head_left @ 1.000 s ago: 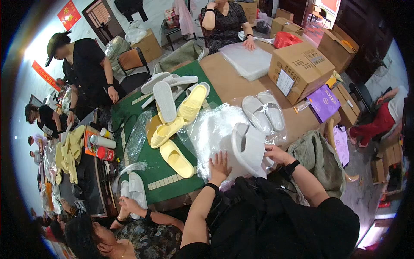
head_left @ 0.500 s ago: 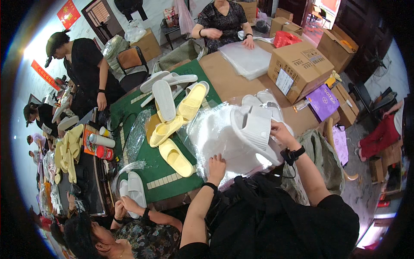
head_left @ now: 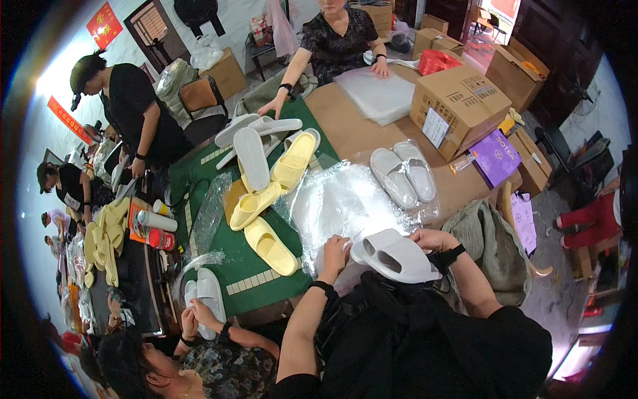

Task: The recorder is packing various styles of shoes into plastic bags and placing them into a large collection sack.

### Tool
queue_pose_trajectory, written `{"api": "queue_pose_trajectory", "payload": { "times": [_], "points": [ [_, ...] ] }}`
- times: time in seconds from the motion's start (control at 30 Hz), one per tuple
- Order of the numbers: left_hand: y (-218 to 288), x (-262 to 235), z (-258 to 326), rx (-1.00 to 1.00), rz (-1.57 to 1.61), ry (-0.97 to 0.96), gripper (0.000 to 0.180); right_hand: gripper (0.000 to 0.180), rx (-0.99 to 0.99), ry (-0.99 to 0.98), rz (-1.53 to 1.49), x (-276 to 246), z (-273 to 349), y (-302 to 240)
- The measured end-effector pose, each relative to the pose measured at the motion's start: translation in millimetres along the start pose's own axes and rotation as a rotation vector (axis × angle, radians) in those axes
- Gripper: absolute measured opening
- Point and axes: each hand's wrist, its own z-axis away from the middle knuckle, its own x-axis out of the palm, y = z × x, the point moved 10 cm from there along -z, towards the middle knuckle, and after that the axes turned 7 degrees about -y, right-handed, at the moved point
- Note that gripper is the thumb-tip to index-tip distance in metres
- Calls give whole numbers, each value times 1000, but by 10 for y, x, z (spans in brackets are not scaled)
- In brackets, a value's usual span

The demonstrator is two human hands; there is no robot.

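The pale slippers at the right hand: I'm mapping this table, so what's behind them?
Shiny clear plastic sheeting and, farther off, another slipper pair; whatever the held slippers directly cover can't be seen.

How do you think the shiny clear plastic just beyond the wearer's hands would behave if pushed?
The clear plastic is probably floppy, since it lies flat and looks film-like. Its bright gloss suggests it may slide easily; with little visible thickness, it is likely light.

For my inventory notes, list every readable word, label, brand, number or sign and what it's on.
Wording isn't copied here; only its places:
Purple package: large pale lettering, legible.
Cardboard box: dark print; white label's text too small.
Red wall sign: large characters.
Long red wall strip: characters too blurred.
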Motion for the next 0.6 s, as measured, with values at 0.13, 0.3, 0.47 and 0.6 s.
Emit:
{"api": "queue_pose_trajectory", "payload": {
  "times": [0.13, 0.3, 0.47, 0.6],
  "points": [
    [-31, 76, 63, 0, -52, -31, 18, 22, 104, 52, 53, -53, 7, 60],
    [-62, -78, 48, -96, 127, 155, 16, 23, 30, 240, 258, -303, -70, 124],
    [-270, -123, 62, -271, 324, 167, 19, 23, -175, 332, 557, -244, -130, -188],
    [-431, -67, 93, -324, 427, 129, 22, 21, -300, 312, 723, 7, -233, -395]
  ]
}}
